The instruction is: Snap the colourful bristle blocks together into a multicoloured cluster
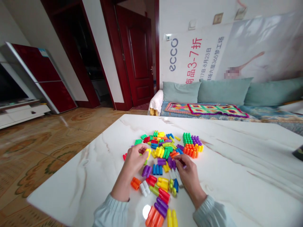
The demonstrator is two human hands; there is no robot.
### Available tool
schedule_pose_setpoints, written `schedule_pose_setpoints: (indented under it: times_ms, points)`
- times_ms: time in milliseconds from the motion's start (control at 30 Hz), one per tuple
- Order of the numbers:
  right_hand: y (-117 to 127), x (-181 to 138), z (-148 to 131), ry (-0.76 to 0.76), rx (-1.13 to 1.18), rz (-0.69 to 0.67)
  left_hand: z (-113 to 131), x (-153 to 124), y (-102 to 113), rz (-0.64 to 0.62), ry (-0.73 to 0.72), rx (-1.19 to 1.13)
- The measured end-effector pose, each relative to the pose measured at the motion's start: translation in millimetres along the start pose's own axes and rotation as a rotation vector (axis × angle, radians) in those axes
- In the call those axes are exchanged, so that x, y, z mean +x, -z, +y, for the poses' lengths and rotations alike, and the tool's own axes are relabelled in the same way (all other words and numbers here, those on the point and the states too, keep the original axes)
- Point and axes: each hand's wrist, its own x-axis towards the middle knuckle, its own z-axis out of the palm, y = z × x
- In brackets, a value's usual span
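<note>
A heap of small coloured plastic building pieces (163,148) lies spread on a white marble-look table (236,164). My left hand (133,160) rests on the heap's left side, fingers curled round a yellow piece (148,153). My right hand (188,171) lies on the heap's right part, its fingers pinched on a purple piece (174,163). Between my wrists lie more pieces: red (151,180), yellow (163,182), white (144,188) and orange (135,183). A joined block of green, purple and orange pieces (192,144) sits at the heap's far right.
Beyond the table stands a sofa (213,107) with teal cushions and a bright crocheted mat. A dark red door (138,56) and a red cabinet (44,78) are at the back left. A dark object (298,152) lies at the table's right edge. Patterned floor is at the left.
</note>
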Motion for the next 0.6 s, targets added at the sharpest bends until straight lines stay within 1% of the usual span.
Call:
schedule_pose_setpoints:
  times_ms: [67,133,167,233,300,367,433,600]
  points:
    - [0,0,-2,0.002,0.008,0.011,7,3,-19,-0.057,0.099,-0.263]
    - [1,-1,-6,-0.001,0.033,0.031,9,4,-40,-0.179,0.206,-0.482]
    - [2,-1,-8,-0.004,0.053,0.043,8,3,-51,-0.241,0.25,-0.558]
    - [4,-3,-13,-0.006,0.102,0.067,3,0,-68,-0.318,0.291,-0.655]
    - [6,-5,-16,0.006,0.134,0.091,-4,-5,-78,-0.323,0.282,-0.698]
    - [6,-6,-16,0.041,0.124,0.112,-12,-10,-83,-0.284,0.254,-0.694]
    - [6,-6,-16,0.091,0.095,0.116,-16,-13,-84,-0.253,0.214,-0.652]
    - [4,-7,-16,0.19,0.09,0.096,-16,-15,-83,-0.253,0.068,-0.549]
